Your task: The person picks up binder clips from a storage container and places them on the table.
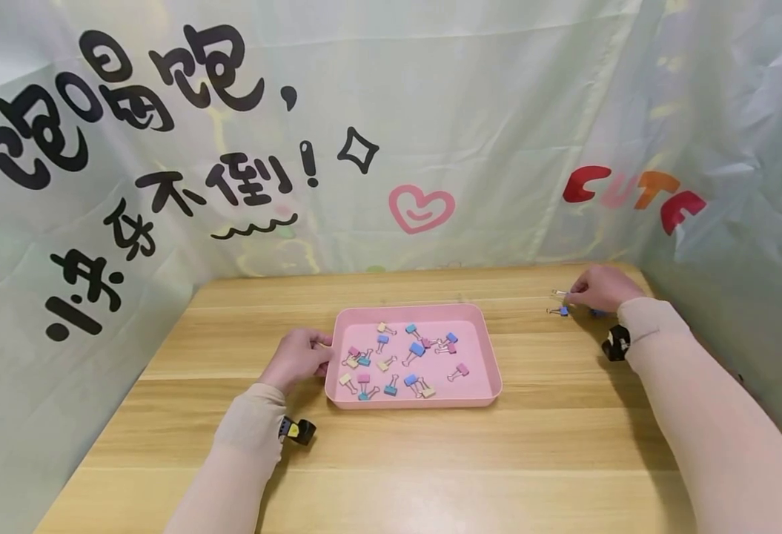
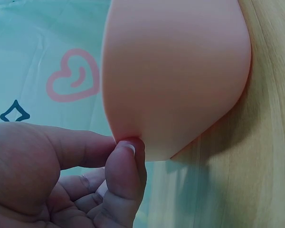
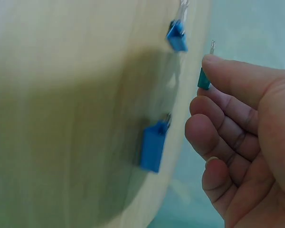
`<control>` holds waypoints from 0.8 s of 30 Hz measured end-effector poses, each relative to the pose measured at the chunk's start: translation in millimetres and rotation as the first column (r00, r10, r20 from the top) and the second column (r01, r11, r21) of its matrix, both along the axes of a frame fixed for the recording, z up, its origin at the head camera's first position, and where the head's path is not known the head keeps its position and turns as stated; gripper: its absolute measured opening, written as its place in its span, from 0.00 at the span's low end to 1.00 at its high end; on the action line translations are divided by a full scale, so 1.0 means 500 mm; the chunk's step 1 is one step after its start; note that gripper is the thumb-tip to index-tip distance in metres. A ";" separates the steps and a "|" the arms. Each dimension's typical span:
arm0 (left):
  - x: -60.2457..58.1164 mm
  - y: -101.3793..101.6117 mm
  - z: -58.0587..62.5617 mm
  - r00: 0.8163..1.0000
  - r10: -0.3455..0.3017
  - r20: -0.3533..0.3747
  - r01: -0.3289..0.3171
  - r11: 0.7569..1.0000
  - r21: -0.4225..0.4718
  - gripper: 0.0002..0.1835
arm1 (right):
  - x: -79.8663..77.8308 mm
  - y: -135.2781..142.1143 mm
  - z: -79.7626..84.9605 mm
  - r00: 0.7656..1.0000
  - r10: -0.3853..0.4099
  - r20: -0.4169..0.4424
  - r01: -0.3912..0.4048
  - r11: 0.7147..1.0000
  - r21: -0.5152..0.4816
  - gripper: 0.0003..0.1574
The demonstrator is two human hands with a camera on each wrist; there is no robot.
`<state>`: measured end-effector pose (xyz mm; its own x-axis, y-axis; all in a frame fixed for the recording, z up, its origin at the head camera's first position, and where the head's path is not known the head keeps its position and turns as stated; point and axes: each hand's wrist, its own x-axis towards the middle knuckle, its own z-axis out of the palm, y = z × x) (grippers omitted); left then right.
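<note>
My left hand (image 1: 295, 360) pinches the left edge of a pink tray (image 1: 413, 404) between thumb and forefinger. In the left wrist view the tray's smooth side wall (image 2: 175, 71) fills much of the picture. Several binder clips (image 1: 417, 349) in pink, blue, teal and yellow lie scattered inside it. Over at the far right of the table, my right hand (image 1: 604, 288) holds a small teal binder clip (image 3: 204, 80) between thumb and forefinger, its other fingers curled loosely. Beside that hand, a larger blue binder clip (image 3: 154, 147) and a smaller blue binder clip (image 3: 177, 37) sit on the wood.
The wooden table (image 1: 404, 475) reaches back to a pale printed curtain (image 1: 497, 133), which also hangs along both sides. A black wrist camera (image 1: 305, 432) is strapped to the left wrist, another wrist camera (image 1: 616, 343) to the right.
</note>
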<state>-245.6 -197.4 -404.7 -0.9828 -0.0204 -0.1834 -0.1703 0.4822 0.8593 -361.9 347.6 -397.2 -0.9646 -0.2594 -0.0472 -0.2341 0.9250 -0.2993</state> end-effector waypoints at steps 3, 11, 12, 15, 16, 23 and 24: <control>0.000 -0.001 -0.001 1.000 0.002 0.001 -0.002 1.000 -0.012 0.14 | 0.007 0.008 -0.003 1.000 -0.018 0.010 0.019 1.000 -0.007 0.14; -0.002 -0.004 -0.006 1.000 0.009 0.009 -0.008 1.000 -0.008 0.14 | 0.017 0.011 -0.009 0.999 -0.048 0.008 0.047 0.999 0.017 0.16; -0.002 -0.004 -0.005 1.000 0.009 0.009 -0.009 1.000 -0.007 0.14 | 0.018 0.013 -0.010 0.999 -0.050 0.007 0.050 0.999 0.019 0.16; -0.001 -0.004 -0.003 1.000 0.006 0.004 -0.006 1.000 -0.010 0.14 | 0.019 0.017 -0.013 0.998 -0.056 0.013 0.056 0.998 0.022 0.16; -0.001 -0.003 -0.002 1.000 0.005 0.003 -0.005 1.000 -0.011 0.14 | 0.019 0.017 -0.014 0.998 -0.056 0.016 0.056 0.998 0.023 0.16; -0.001 -0.001 -0.003 1.000 0.007 0.004 -0.007 1.000 0.001 0.14 | 0.021 0.019 -0.012 0.999 -0.041 0.030 0.040 0.999 0.024 0.15; -0.002 -0.001 -0.003 1.000 0.006 0.005 -0.006 1.000 0.002 0.14 | 0.022 0.019 -0.011 0.998 -0.045 0.035 0.045 0.999 0.020 0.15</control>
<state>-246.3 -198.1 -406.4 -0.9818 -0.0264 -0.1880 -0.1774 0.4797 0.8593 -350.9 356.9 -402.5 -0.9729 -0.2145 -0.0859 -0.1817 0.9399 -0.2892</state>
